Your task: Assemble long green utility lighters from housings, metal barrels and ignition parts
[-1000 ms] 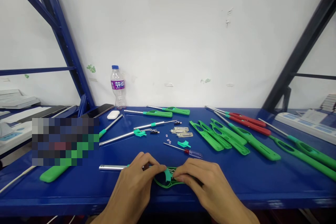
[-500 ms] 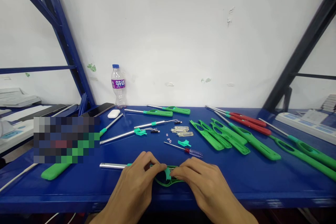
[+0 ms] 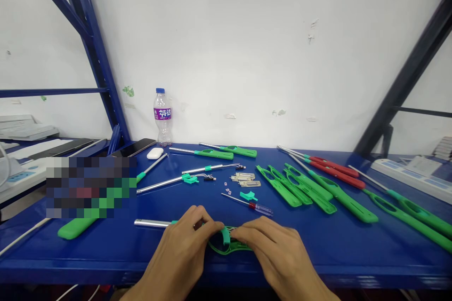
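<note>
A partly open green long-neck lighter (image 3: 226, 250) lies across the front of the table, its metal tube (image 3: 152, 223) pointing left. My left hand (image 3: 187, 237) is closed round the tube end of the handle, thumb and index finger at a teal trigger (image 3: 226, 235). My right hand (image 3: 273, 244) pinches inside the handle shell just right of the trigger. Its fingertips hide the small parts there. Beyond the hands lie a screwdriver (image 3: 261, 209), a loose teal trigger (image 3: 248, 195) and several clear fuel tanks (image 3: 249, 183).
Two metal tubes (image 3: 160, 183) with wires lie left of centre. Green handle shells (image 3: 278, 186) and whole lighters, green and red (image 3: 335, 175), spread to the right. A bottle (image 3: 163, 120) and a white case (image 3: 155, 153) stand at the back. Power strips (image 3: 413, 178) flank the table.
The view has shifted slightly. My right fingers have moved a little at the handle, and more of the teal trigger and shell shows. Both hands stay on the lighter.
</note>
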A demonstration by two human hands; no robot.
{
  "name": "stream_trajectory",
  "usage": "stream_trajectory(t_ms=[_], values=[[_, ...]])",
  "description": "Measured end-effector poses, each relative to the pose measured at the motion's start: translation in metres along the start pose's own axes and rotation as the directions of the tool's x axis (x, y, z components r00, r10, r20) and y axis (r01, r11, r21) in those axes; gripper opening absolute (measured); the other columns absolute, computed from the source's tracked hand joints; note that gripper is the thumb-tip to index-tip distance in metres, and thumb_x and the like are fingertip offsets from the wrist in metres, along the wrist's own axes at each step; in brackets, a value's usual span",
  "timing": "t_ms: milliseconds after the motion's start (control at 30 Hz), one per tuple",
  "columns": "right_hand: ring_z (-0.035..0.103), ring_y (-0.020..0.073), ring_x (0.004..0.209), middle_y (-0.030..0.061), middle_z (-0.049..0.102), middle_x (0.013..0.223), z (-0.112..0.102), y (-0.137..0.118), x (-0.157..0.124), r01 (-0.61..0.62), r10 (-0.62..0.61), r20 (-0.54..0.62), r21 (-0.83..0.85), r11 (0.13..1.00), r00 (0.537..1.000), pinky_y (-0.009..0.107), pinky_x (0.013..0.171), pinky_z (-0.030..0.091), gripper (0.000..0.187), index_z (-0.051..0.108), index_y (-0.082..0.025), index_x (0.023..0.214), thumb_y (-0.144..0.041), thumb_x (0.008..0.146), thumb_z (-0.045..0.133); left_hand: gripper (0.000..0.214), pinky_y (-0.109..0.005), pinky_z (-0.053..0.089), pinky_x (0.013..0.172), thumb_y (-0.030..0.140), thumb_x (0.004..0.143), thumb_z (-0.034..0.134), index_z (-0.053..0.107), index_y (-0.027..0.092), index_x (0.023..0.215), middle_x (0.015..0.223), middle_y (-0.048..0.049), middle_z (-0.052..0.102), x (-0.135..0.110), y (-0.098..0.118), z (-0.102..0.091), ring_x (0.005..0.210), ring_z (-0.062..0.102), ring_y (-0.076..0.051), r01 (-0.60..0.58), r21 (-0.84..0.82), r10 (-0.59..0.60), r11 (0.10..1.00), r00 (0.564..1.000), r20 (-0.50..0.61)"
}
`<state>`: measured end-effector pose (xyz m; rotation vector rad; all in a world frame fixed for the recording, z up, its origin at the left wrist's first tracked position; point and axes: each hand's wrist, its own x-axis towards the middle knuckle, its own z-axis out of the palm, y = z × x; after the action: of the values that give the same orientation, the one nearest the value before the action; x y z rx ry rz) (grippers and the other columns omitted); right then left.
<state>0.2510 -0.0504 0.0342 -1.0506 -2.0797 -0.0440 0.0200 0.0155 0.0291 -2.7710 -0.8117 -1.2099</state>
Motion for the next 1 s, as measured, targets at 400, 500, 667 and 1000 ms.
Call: stream_trajectory(t_ms=[400,500,667,1000], values=[[0.076,0.0162,0.091,-0.0028,0.08,0.105,-0.0035,-0.0011,0.0012,-0.157,0.141,0.12,0.134,0.978,0.983,0.026,0.083,0.057,0.018,0.074,-0.028,0.113,-0.017,0.108,0.062,0.044,-0.02,0.053,0.057,-0.002,0.101,0.043,0.071,0.026,0.122,0.093,-0.0028,0.068,0.0033,-0.0002,-0.0032,0.069,0.066,-0.012,-0.033,-0.061,0.031,0.998,0.999,-0.032],[0.076,0.0172,0.093,-0.0025,0.08,0.105,-0.0038,-0.0023,0.0025,-0.196,0.178,0.125,0.143,0.97,0.976,0.026,0.084,0.057,0.014,0.074,-0.029,0.113,-0.019,0.106,0.066,0.045,-0.023,0.056,0.06,-0.002,0.099,0.042,0.072,0.026,0.119,0.098,-0.0041,0.07,0.0047,0.0012,-0.0049,0.072,0.066,-0.014,-0.016,-0.031,0.016,0.999,1.0,0.007],[0.076,0.0159,0.087,-0.0025,0.081,0.1,-0.0036,-0.0017,0.0058,-0.152,0.141,0.071,0.194,0.969,0.988,0.025,0.08,0.056,0.013,0.075,-0.028,0.109,-0.021,0.108,0.065,0.047,-0.022,0.053,0.058,-0.002,0.1,0.041,0.072,0.027,0.12,0.099,-0.0037,0.069,0.005,0.0032,-0.0063,0.073,0.065,-0.014,-0.016,-0.03,0.016,0.999,1.0,0.017],[0.074,0.0146,0.087,-0.0009,0.079,0.101,-0.0036,-0.0027,0.0052,-0.104,0.108,-0.005,0.218,0.97,0.994,0.024,0.081,0.055,0.017,0.075,-0.025,0.109,-0.013,0.107,0.063,0.042,-0.021,0.049,0.057,0.0,0.103,0.041,0.071,0.025,0.12,0.101,-0.0043,0.066,0.0047,0.0038,-0.0068,0.07,0.062,-0.012,-0.03,-0.039,0.031,0.999,0.999,0.025]])
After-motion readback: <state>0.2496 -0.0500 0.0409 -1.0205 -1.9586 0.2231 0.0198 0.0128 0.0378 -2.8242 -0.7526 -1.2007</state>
